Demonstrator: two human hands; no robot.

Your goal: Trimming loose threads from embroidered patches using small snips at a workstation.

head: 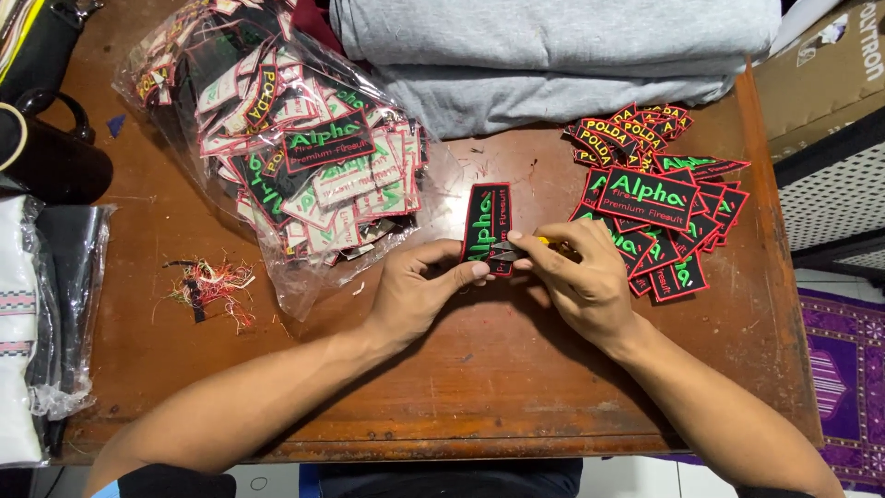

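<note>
Embroidered labels and their packaging on our worktable

We see a clear plastic bag (pixel 277 148) of black, red-edged patches at upper left, a loose pile of patches (pixel 659 207) at right, one black patch (pixel 487 226) at centre, and a brown cardboard box (pixel 820 74) at the upper right corner.

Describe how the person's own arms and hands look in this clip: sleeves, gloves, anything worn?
Both forearms are bare from wrist to elbow. The left hand and right hand wear no gloves, and no rings, watch or bracelet show. At the bottom edge of the view, dark short sleeves begin near the elbows, with a sliver of light blue beside the left one. No marks are visible.
</note>
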